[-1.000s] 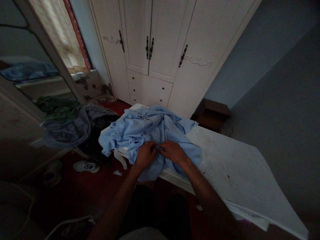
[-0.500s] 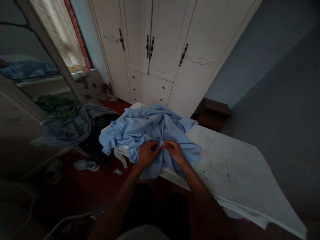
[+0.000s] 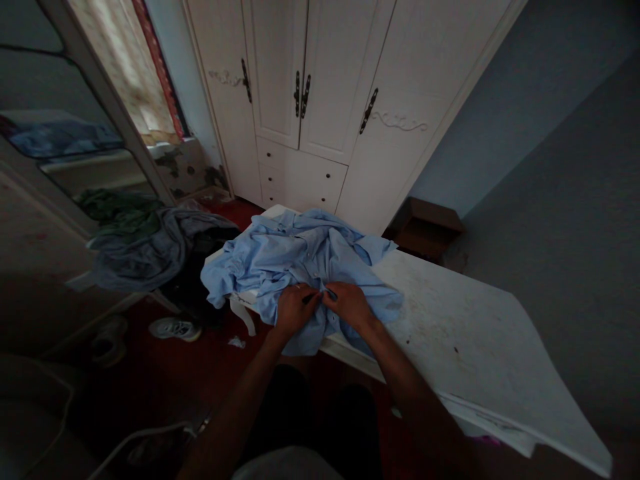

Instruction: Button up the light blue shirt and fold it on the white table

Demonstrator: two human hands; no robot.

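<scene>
A light blue button-up shirt (image 3: 283, 250) lies crumpled over the left end of a white table (image 3: 465, 320), with its lower edge hanging over the front. My left hand (image 3: 295, 310) pinches the shirt's front placket, thumb and fingers closed on the cloth. My right hand (image 3: 349, 305) grips the same strip just to the right, and the fingertips of both hands nearly meet. Small buttons show along the placket above and below the hands. Whether a button is between my fingers I cannot make out.
Behind the table stands a white wardrobe (image 3: 325, 80) with dark handles. Grey and green clothes (image 3: 145, 247) are heaped at the left, beside a mirror (image 3: 75, 127). A sneaker (image 3: 175, 329) lies on the red floor. A brown open box-like cabinet (image 3: 430, 223) sits by the right wall.
Both hands stay at the placket. My fingers have curled tighter, and the right hand has turned slightly inward. The shirt has hardly shifted.
</scene>
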